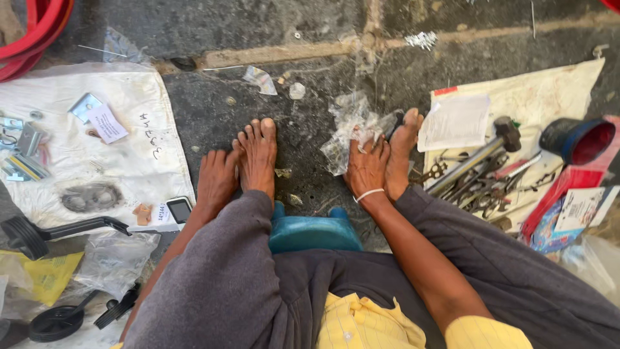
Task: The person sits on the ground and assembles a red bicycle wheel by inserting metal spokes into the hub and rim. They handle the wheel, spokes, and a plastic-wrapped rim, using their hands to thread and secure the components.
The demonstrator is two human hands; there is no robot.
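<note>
I sit on a teal stool (pixel 310 232) with my bare feet on the dark stone floor. My left hand (pixel 216 179) lies flat on the ground beside my left foot (pixel 258 155), fingers spread, holding nothing. My right hand (pixel 367 169), with a white band at the wrist, reaches down next to my right foot (pixel 402 148). Its fingertips grip the lower edge of a crumpled clear plastic bag (pixel 352 123) that lies on the floor between my feet.
On the left lies a white cloth (pixel 135 139) with metal brackets, a gasket and paper slips, a small handset (pixel 179 209) and black wheels (pixel 55 322). On the right, a cloth (pixel 549 90) holds a hammer (pixel 507 132), wrenches (pixel 481 187), papers and a black-and-red cup (pixel 578 139).
</note>
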